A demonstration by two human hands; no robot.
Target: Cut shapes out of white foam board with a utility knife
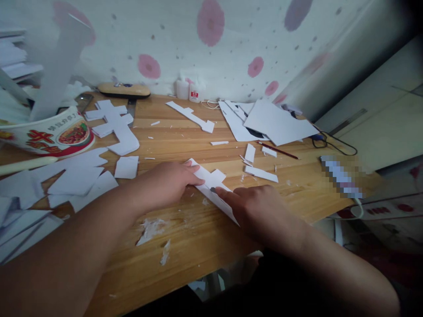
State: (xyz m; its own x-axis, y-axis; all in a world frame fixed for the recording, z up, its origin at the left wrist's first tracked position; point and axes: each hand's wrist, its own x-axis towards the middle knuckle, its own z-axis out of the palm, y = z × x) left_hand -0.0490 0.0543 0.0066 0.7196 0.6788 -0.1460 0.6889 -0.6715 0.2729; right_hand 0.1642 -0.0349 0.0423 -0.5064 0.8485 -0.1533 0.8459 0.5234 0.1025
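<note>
A narrow white board piece with a square tab on one side lies slantwise on the wooden table. My left hand presses its far end down, thumb and fingers stretched out and apart. Over the near end, my right hand is closed with its index finger pointing along the board. A small dark grey blade shows under that fingertip and touches the board; the rest of the tool is hidden in the hand. Beyond lies a similar cut strip with tabs.
White cut pieces and a noodle tub stand to the left. White sheets, a pencil and offcuts lie to the right. Small bottles and a tan case sit by the wall. Torn scraps lie in front.
</note>
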